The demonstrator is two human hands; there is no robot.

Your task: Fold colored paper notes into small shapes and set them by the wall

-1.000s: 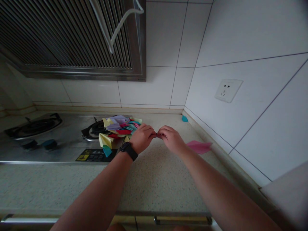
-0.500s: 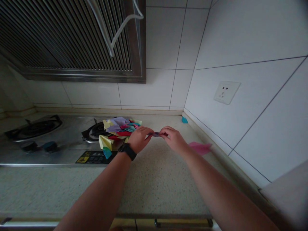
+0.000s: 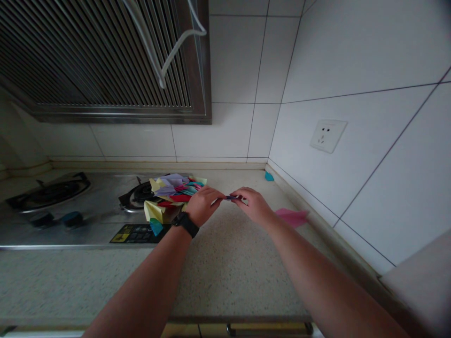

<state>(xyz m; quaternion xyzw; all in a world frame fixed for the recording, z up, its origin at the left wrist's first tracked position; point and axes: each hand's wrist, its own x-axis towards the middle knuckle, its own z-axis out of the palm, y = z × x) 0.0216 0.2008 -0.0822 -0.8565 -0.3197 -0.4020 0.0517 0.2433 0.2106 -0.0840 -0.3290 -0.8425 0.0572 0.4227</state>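
Between my two hands is a small, narrow piece of purple folded paper [image 3: 230, 197], held just above the speckled countertop [image 3: 239, 272]. My left hand [image 3: 205, 204], with a black watch on the wrist, pinches its left end. The fingertips of my right hand [image 3: 254, 204] are closed on the other end. Most of the paper is covered by my fingers. Just left of my left hand lies a pile of folded coloured papers [image 3: 172, 184] in lilac, yellow, red and teal, partly over the right burner. A pink paper [image 3: 292, 217] lies beyond my right forearm.
A steel gas stove [image 3: 98, 220] takes up the left side. Above it hangs a range hood [image 3: 123, 115] with a white cable loop. A small teal paper [image 3: 269, 176] sits in the back corner. On the right tiled wall is a socket [image 3: 328, 136].
Both hands keep their pinch on the purple paper, which shows a little thinner and more tilted. The whole view has shifted slightly; the other papers lie as before.
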